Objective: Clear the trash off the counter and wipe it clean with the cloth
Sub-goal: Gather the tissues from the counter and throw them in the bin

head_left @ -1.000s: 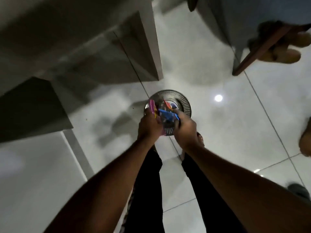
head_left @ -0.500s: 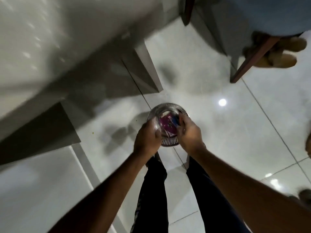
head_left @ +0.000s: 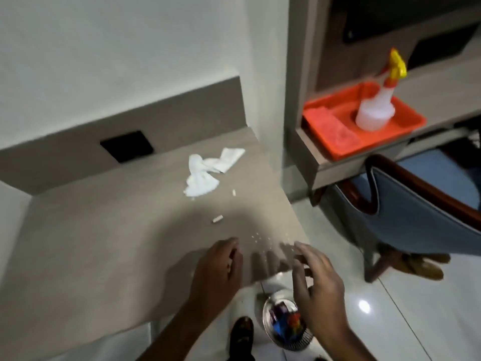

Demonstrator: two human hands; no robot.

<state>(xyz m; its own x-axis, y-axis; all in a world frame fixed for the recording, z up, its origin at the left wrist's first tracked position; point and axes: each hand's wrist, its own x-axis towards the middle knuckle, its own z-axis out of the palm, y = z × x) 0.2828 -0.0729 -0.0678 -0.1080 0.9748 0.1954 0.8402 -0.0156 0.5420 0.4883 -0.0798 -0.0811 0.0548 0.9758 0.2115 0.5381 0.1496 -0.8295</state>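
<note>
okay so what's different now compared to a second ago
Both hands let go of the colourful wrappers, which now lie in the round metal bin on the floor. The left hand and right hand rose, empty, to the beige counter. The bin stayed put.

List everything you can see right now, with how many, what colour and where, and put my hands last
counter: one, beige, left
crumpled tissues: a pile, white, far side of counter
small scraps: at least two plus specks, white, counter middle and near edge
bin: one, silver, on floor, colourful wrappers inside
tray: one, orange, right shelf
spray bottle: one, white, yellow nozzle, in tray
cloth: one, orange, in tray
chair: one, blue, right
left hand: empty, over counter edge
right hand: open, above bin
</note>
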